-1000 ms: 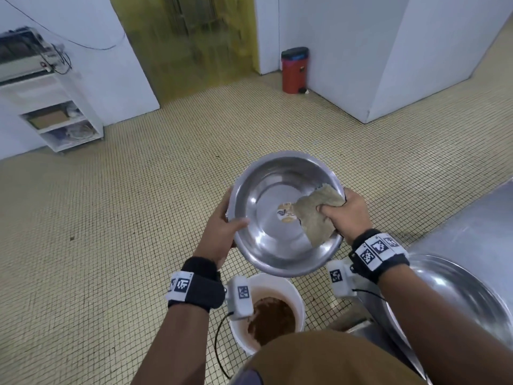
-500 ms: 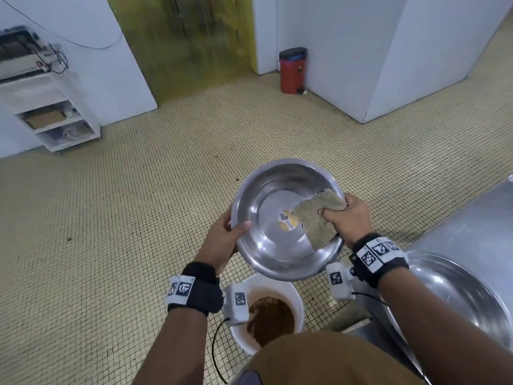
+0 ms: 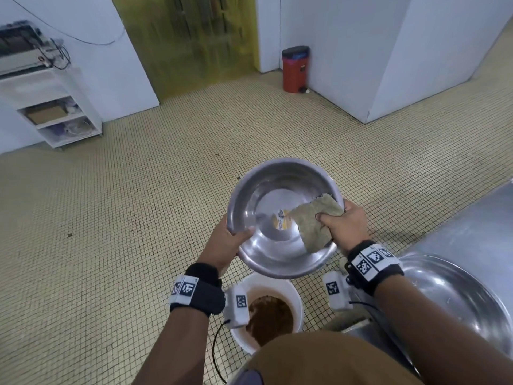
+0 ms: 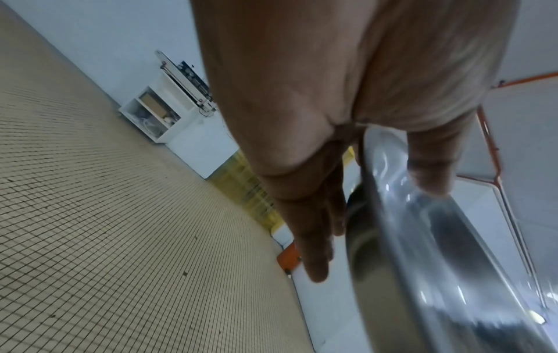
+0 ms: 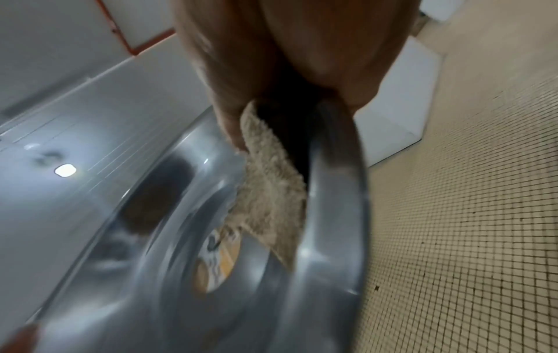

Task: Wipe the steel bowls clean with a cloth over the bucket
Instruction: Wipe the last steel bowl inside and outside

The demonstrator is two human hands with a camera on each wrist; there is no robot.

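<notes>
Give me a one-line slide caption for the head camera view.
Left hand holds a steel bowl above a white bucket while right hand wipes inside with a cloth.

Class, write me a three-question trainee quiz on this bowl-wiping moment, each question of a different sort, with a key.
1. True or false: the right hand presses the cloth inside the steel bowl.
2. Which hand grips the bowl's rim with no cloth?
3. The white bucket below holds: A) clear water B) brown contents C) nothing.

Key: 1 true. 2 the left hand. 3 B.
</notes>
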